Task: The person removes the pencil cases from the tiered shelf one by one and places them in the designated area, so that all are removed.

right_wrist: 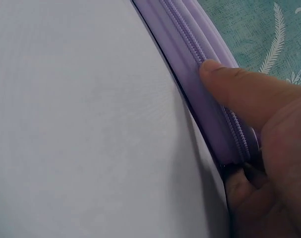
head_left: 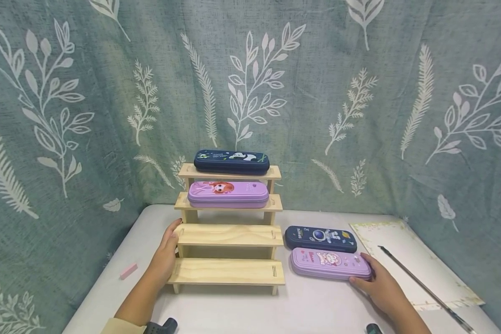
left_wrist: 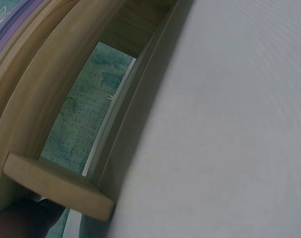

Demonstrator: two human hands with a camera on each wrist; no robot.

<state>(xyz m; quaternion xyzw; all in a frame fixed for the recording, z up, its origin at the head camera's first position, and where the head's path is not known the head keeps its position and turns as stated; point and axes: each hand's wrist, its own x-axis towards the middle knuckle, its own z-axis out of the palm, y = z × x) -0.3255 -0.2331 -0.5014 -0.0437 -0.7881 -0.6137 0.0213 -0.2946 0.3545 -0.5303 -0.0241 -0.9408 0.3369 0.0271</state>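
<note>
A wooden tiered stand (head_left: pixel 229 235) stands mid-table, a dark blue panda pencil case (head_left: pixel 232 162) on its top tier and a purple pencil case with a red-haired girl (head_left: pixel 228 195) on the tier below. My left hand (head_left: pixel 165 257) holds the stand's left end by the third tier; in the left wrist view only part of it shows, beside a stand leg (left_wrist: pixel 58 186). On the table to the right, my right hand (head_left: pixel 383 285) grips the right end of a light purple pencil case (head_left: pixel 330 264). Its thumb (right_wrist: pixel 232 84) presses on the zipper side.
Right behind the light purple case lies a dark blue astronaut pencil case (head_left: pixel 320 238). Farther right are a bordered paper sheet (head_left: pixel 405 241) and a long dark stick (head_left: pixel 421 284). A small pink block (head_left: pixel 128 271) lies left of the stand. Leaf-patterned cloth (head_left: pixel 250 93) hangs around the table.
</note>
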